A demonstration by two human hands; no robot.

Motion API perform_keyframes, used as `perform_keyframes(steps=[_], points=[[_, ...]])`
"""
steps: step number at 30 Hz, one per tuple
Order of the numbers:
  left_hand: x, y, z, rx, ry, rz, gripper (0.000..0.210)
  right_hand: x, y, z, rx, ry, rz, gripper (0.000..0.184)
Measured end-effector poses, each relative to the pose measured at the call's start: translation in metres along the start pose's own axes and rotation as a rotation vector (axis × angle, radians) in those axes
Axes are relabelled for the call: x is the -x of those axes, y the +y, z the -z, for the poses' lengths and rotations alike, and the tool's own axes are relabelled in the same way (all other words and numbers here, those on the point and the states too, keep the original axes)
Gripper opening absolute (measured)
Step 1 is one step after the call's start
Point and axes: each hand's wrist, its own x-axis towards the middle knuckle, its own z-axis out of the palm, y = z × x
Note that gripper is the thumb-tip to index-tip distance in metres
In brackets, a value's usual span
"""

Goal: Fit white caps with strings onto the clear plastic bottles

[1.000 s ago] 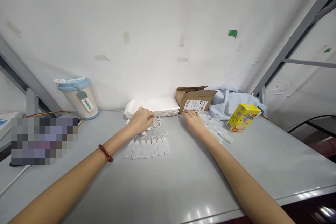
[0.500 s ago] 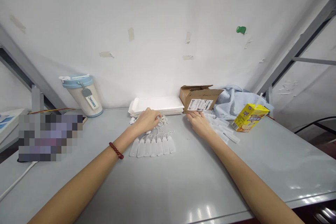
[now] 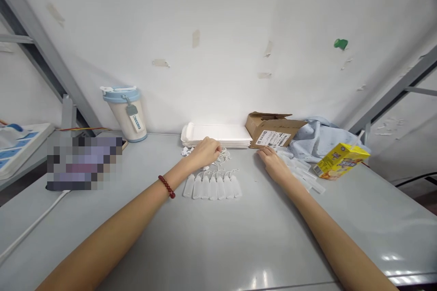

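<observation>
Over a small heap of thin white cords (image 3: 224, 155), my left hand (image 3: 205, 152) is closed with its fingers curled under; whatever it may grip is hidden. A red bead bracelet (image 3: 167, 187) circles that wrist. My right hand (image 3: 274, 164) lies at the left edge of a pile of clear plastic sleeves (image 3: 309, 176). Its fingers are bent and pressed together, and I cannot see what is in them. Between the forearms, a row of several translucent tags (image 3: 213, 188) lies flat, each with a white cord loop at its far end.
Against the wall stand a stack of white envelopes (image 3: 218, 132) and an open cardboard box (image 3: 273, 132). Right of them are a blue cloth (image 3: 319, 138) and a yellow drink carton (image 3: 341, 161). A tumbler (image 3: 126, 113), a blurred device (image 3: 83, 163) and a power strip (image 3: 20, 148) are leftward.
The view has swung left, so everything sits further right in the picture. Both hands stay by the same piles, with only slight finger and wrist movement. The tag row looks unchanged.
</observation>
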Motion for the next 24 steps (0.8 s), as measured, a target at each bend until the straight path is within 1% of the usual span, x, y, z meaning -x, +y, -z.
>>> perform_keyframes(steps=[6, 14, 20, 22, 24], points=[[-0.003, -0.006, 0.000, 0.098, 0.054, 0.024, 0.019, -0.001, -0.003, -0.001, 0.014, -0.008, -0.031, 0.043], [-0.008, -0.005, 0.010, 0.304, 0.211, 0.109, 0.014, -0.001, -0.007, 0.005, -0.065, 0.041, -0.041, 0.040], [-0.010, -0.006, 0.015, 0.451, 0.293, 0.134, 0.015, -0.002, -0.015, 0.009, -0.231, 0.142, -0.039, 0.037], [-0.009, -0.005, 0.016, 0.475, 0.305, 0.135, 0.015, -0.001, -0.022, 0.011, -0.314, 0.179, -0.024, 0.033], [-0.008, -0.001, 0.016, 0.486, 0.302, 0.121, 0.014, 0.000, -0.031, 0.014, -0.445, 0.215, -0.007, 0.029]])
